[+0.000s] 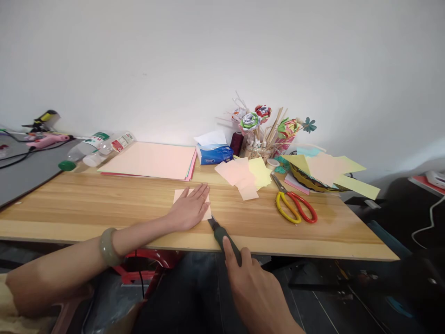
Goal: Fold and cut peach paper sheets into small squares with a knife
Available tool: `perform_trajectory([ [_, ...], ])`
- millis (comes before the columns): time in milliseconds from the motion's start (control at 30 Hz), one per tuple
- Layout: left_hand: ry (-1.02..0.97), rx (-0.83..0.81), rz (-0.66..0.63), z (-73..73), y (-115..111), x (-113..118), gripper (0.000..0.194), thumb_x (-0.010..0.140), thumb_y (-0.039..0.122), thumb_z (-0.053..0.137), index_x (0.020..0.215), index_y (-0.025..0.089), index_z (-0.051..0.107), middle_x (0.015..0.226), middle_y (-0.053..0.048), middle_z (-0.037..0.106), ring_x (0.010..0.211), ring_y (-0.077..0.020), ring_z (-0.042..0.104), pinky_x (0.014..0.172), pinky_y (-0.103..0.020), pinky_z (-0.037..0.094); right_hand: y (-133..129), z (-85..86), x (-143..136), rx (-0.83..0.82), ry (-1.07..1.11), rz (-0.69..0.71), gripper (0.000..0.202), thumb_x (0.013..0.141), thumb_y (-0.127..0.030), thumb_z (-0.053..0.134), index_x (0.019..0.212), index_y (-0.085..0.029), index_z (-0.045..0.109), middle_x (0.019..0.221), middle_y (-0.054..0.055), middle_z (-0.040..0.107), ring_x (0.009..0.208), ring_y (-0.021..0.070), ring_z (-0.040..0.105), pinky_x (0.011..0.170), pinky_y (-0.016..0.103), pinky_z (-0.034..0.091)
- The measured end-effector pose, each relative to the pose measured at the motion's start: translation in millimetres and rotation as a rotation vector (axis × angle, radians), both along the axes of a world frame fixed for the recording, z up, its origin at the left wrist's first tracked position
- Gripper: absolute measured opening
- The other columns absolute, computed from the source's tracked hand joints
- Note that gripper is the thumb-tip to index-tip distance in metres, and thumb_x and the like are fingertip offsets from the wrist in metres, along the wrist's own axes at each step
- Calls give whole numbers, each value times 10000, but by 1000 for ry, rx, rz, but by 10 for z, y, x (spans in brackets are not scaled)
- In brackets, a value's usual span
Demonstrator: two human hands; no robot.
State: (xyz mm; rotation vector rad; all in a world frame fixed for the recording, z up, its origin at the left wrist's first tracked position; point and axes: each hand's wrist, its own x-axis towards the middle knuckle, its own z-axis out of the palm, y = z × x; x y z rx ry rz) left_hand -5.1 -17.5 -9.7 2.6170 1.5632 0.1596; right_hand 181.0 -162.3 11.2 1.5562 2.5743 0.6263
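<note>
My left hand (189,208) lies flat with fingers stretched out on a small pale pink paper (179,194) near the table's front edge. Much of that paper is hidden under the hand. My right hand (255,283) is wrapped round the dark green handle of a utility knife (222,235). The knife's tip touches or nearly touches the paper's lower right corner. Right of the paper, cut pink pieces (239,174) and yellow pieces (260,172) lie overlapping. Scissors (294,204) with one yellow and one red handle rest farther right, pointing to the back left.
A stack of large coloured sheets (153,160) lies behind my left hand, beside two plastic bottles (85,149). At the back stand a blue tissue pack (214,154) and paper flowers (262,116). A basket (306,182) holds paper pieces at the right.
</note>
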Motion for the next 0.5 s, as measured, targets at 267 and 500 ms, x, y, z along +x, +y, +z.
perform_trajectory([
  [267, 0, 15, -10, -25, 7, -8, 551, 973, 381, 136, 1460, 130, 189, 1524, -81, 166, 1408, -198, 132, 1119, -457, 154, 103, 110, -60, -87, 51, -63, 659, 662, -6, 533, 1307, -138, 492, 788, 75, 597, 521, 150, 597, 382, 213, 427],
  [500, 8, 11, -9, -11, 1, -6, 556, 971, 382, 135, 1457, 117, 192, 1526, -72, 161, 1410, -193, 124, 1124, -447, 153, 151, 160, -37, -108, 3, -77, 655, 695, -14, 548, 1324, -185, 484, 806, 79, 619, 537, 133, 613, 415, 190, 445],
])
